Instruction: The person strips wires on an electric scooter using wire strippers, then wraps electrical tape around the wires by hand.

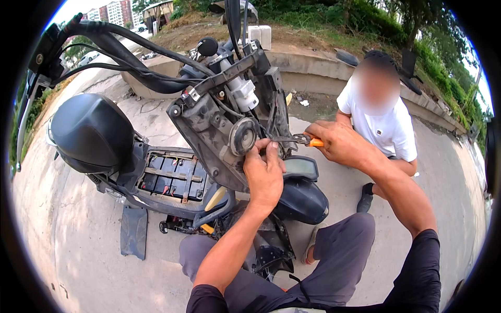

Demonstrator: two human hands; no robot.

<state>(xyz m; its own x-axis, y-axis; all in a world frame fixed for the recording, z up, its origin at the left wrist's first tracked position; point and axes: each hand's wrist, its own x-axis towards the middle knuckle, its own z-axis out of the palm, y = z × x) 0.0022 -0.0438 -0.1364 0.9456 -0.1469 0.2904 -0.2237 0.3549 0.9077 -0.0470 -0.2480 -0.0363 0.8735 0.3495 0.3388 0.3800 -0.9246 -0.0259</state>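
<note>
A partly stripped electric scooter (201, 130) stands in front of me with its front panels off. My right hand (342, 142) is closed around pliers (301, 139) with orange grips. Their jaws point left, into the wiring beside the round horn (243, 136). Just below the jaws, my left hand (265, 175) has its thumb and fingers pinched together at the horn's right edge. Whatever is between those fingertips is too small to make out. Under my left hand's right side sit a display unit (301, 168) and the black front fender (301, 201).
To the left are the scooter's black seat (94, 133) and an uncovered battery bay (172, 177). A black panel (134, 232) lies on the concrete. Handlebar cables (151, 47) arch overhead. A person in a white shirt (378, 130) crouches at right, before a low kerb wall (313, 73).
</note>
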